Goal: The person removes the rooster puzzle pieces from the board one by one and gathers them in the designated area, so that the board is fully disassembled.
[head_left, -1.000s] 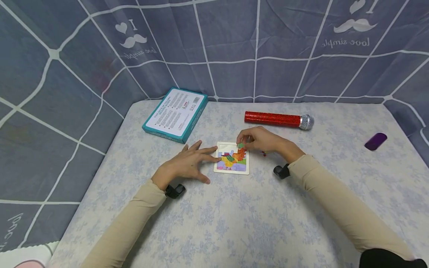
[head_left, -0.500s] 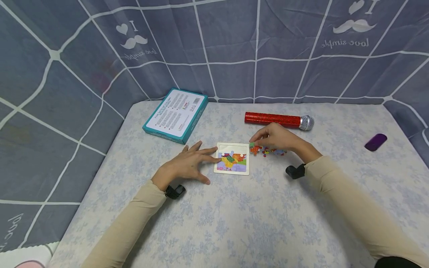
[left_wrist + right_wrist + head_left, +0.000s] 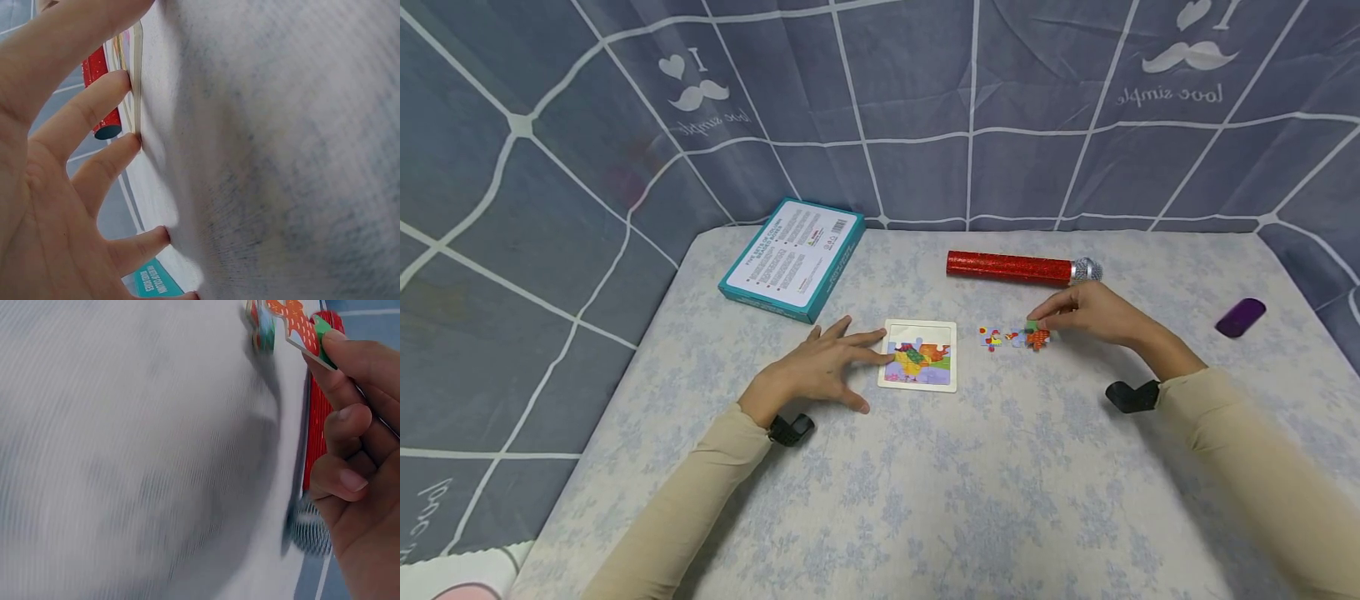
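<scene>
A small puzzle board (image 3: 917,386) with a pale frame lies on the table, its lower part filled with a colourful bird picture and its upper strip bare. My left hand (image 3: 820,367) is spread flat, fingertips on the board's left edge; in the left wrist view its fingers (image 3: 103,100) are straight. To the right, my right hand (image 3: 1097,312) pinches an orange and green puzzle piece (image 3: 303,328) between thumb and index finger, held just above the table. Several loose puzzle pieces (image 3: 992,338) lie between the board and that hand.
Behind my right hand lies a red toy microphone (image 3: 1011,267). A teal box (image 3: 793,258) with a white printed label is at the back left, and a purple oval object (image 3: 1241,317) is at the far right. Grey-blue checked cloth (image 3: 917,108) hangs behind the table.
My right hand has moved from the board's top right corner to the right, carrying the orange and green puzzle piece past the loose pieces. My left hand has stayed in place.
</scene>
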`<state>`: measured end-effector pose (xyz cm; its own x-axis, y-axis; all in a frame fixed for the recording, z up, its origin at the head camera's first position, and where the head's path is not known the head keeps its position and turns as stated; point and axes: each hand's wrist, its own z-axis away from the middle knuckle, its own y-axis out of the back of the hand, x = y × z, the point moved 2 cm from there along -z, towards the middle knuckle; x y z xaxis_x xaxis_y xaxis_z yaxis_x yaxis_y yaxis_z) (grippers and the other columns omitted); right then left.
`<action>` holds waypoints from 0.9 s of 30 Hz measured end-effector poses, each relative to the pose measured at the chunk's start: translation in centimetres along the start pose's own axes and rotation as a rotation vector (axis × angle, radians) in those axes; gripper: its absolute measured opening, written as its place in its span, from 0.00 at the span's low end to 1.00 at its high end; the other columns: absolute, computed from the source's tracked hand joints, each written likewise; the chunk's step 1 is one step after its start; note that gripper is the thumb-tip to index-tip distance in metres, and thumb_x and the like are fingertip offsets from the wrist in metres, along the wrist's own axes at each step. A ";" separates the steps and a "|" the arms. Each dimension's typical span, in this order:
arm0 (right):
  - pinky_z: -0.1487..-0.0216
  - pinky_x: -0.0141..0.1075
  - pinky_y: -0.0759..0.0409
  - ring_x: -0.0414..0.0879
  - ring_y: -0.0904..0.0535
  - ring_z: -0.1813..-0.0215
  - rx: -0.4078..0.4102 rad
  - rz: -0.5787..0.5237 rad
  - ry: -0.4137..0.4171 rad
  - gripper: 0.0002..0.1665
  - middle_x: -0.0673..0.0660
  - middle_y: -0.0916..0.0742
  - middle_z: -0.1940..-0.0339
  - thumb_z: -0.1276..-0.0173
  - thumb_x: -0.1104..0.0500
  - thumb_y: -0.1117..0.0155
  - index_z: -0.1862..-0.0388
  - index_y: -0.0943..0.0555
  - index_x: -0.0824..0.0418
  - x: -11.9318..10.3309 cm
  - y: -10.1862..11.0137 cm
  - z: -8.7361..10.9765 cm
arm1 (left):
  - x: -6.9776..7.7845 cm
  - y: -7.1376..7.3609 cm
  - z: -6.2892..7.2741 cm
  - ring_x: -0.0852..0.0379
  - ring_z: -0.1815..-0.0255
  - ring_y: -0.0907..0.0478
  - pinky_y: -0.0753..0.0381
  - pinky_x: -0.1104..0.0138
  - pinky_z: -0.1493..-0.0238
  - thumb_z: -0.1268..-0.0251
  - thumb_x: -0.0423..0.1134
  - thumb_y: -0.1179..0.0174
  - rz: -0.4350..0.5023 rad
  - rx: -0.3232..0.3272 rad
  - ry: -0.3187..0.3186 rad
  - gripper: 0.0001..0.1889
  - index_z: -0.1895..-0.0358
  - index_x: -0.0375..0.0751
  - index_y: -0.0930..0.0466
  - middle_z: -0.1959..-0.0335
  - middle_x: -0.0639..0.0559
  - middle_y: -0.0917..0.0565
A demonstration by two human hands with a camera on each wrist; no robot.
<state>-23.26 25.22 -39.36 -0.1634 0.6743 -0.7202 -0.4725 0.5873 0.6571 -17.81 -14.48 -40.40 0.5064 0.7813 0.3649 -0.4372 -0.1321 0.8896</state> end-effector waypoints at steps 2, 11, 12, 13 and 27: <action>0.53 0.36 0.22 0.46 0.20 0.47 0.003 0.010 -0.017 0.13 0.57 0.12 0.50 0.31 0.60 0.35 0.50 0.13 0.59 0.5 0.4 0.6 | 0.0 0.0 0.0 0.33 0.22 0.63 0.61 0.29 0.34 0.57 0.59 0.23 -0.001 0.001 -0.002 0.43 0.31 0.64 0.29 0.21 0.60 0.46; 0.55 0.31 0.22 0.34 0.21 0.54 0.020 -0.001 -0.048 0.13 0.58 0.12 0.51 0.31 0.59 0.34 0.50 0.13 0.62 2.4 0.7 1.3 | 0.0 0.0 0.0 0.32 0.22 0.64 0.62 0.29 0.34 0.56 0.59 0.24 0.005 -0.005 -0.004 0.43 0.31 0.64 0.28 0.21 0.60 0.47; 0.56 0.31 0.23 0.35 0.21 0.55 0.020 0.003 -0.050 0.13 0.57 0.12 0.52 0.31 0.59 0.34 0.51 0.13 0.62 2.4 0.6 1.3 | 0.0 0.0 0.0 0.33 0.22 0.64 0.62 0.29 0.34 0.56 0.59 0.24 0.006 -0.006 -0.005 0.43 0.31 0.64 0.28 0.21 0.60 0.47; 0.56 0.31 0.23 0.36 0.22 0.55 0.021 0.009 -0.052 0.13 0.57 0.12 0.53 0.32 0.59 0.34 0.51 0.12 0.61 2.4 0.5 1.2 | 0.0 0.0 0.1 0.32 0.22 0.64 0.62 0.29 0.34 0.56 0.59 0.24 0.007 -0.005 -0.007 0.43 0.31 0.64 0.28 0.21 0.60 0.47; 0.66 0.39 0.30 0.46 0.27 0.66 0.068 0.235 -0.072 0.07 0.48 0.13 0.69 0.36 0.57 0.31 0.61 0.12 0.55 1.1 0.1 0.7 | -0.1 0.0 0.0 0.32 0.22 0.63 0.61 0.29 0.33 0.56 0.60 0.24 -0.006 -0.004 -0.011 0.44 0.30 0.65 0.30 0.21 0.61 0.47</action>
<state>-22.86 26.31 -39.92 -0.1986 0.8247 -0.5295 -0.3693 0.4375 0.8199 -17.87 -14.52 -40.40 0.5173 0.7754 0.3622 -0.4367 -0.1248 0.8909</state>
